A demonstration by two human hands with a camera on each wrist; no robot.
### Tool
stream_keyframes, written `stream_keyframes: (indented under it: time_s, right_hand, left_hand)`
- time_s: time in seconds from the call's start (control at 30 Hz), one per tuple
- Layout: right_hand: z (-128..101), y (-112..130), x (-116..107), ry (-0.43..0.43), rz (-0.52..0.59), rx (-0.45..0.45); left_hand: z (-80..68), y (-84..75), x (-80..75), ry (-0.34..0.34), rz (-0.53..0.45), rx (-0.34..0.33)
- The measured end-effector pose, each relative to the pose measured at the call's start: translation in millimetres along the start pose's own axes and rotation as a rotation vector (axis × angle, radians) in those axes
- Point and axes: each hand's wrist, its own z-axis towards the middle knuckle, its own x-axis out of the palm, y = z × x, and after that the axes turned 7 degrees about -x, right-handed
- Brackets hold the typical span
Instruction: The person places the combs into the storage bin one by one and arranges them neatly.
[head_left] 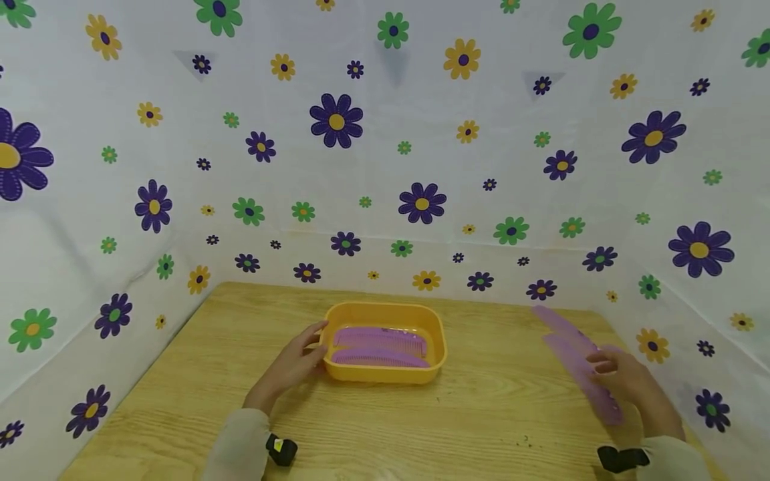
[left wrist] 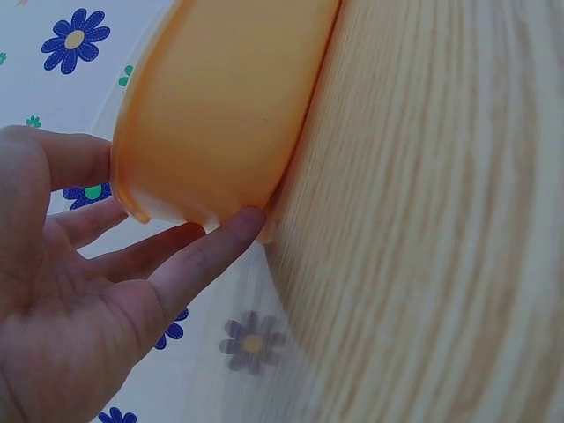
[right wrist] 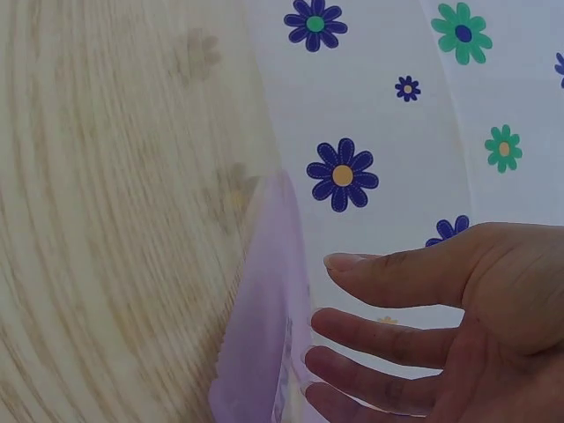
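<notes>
An orange-yellow plastic basket [head_left: 385,375] stands on the table with two purple combs [head_left: 379,358] lying in it. At its left end, my left hand [head_left: 293,364] touches the rim and end wall with spread fingertips; the left wrist view shows the thumb and fingers [left wrist: 211,256] against that wall. On the right, more purple combs [head_left: 571,361] appear blurred beside my right hand [head_left: 628,384]. In the right wrist view, a purple comb [right wrist: 260,326] is tilted near the fingertips, which are extended and apart from the thumb. Whether they touch it I cannot tell.
The wood-grain table [head_left: 481,414] is enclosed at the back and sides by a white flower-print sheet [head_left: 373,167]. Small dark specks [head_left: 525,441] lie toward the front right of the table. The right-hand combs are near the table's right edge.
</notes>
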Motion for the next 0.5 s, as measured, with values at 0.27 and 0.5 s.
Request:
stream_keyframes:
  time_s: [0.27, 0.5]
  right_hand:
    - [2, -12, 6, 0.019, 0.015, 0.022]
    - [2, -15, 7, 0.03, 0.008, 0.029]
  left_hand:
    - [-1.7, -2.8, -0.8, 0.01, 0.019, 0.015]
    - [-2.4, -4.1, -1.8, 0.023, 0.02, 0.037]
